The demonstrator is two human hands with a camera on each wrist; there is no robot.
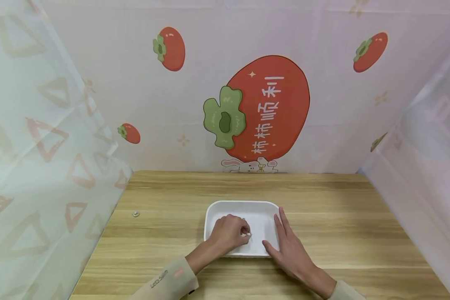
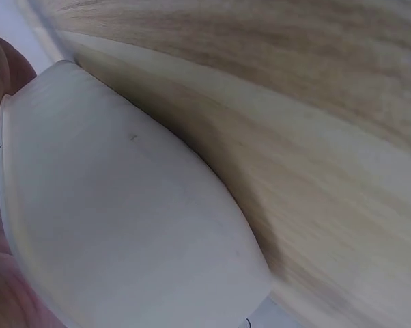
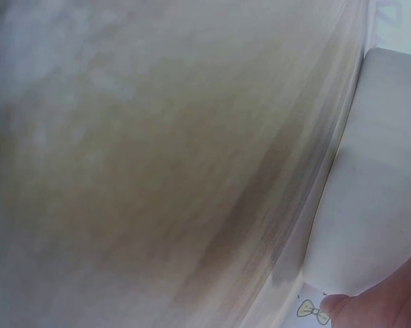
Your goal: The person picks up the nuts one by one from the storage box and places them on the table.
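A white rectangular tray (image 1: 260, 204) lies on the wooden table. Over its left half is my left hand (image 1: 228, 233), fingers bent, thumb and index finger pinching a small shiny ring-like piece (image 1: 249, 234). Just behind those fingers, another tiny piece (image 1: 243, 219) shows partly inside the tray. My right hand (image 1: 290, 252) rests at the tray's right rim with its fingers stretched out and the thumb reaching over the inside. In the left wrist view the tray's outer wall (image 2: 137, 205) hides most of the left hand. The right wrist view shows the tray's side (image 3: 369, 178) beside the right hand.
A small silvery ring-like piece (image 1: 136, 214) lies on the wooden table (image 1: 341, 216), left of the tray. A printed cloth (image 1: 333, 125) with persimmon drawings hangs behind the table's back edge. Pale patterned curtains (image 1: 41, 158) hang along both sides.
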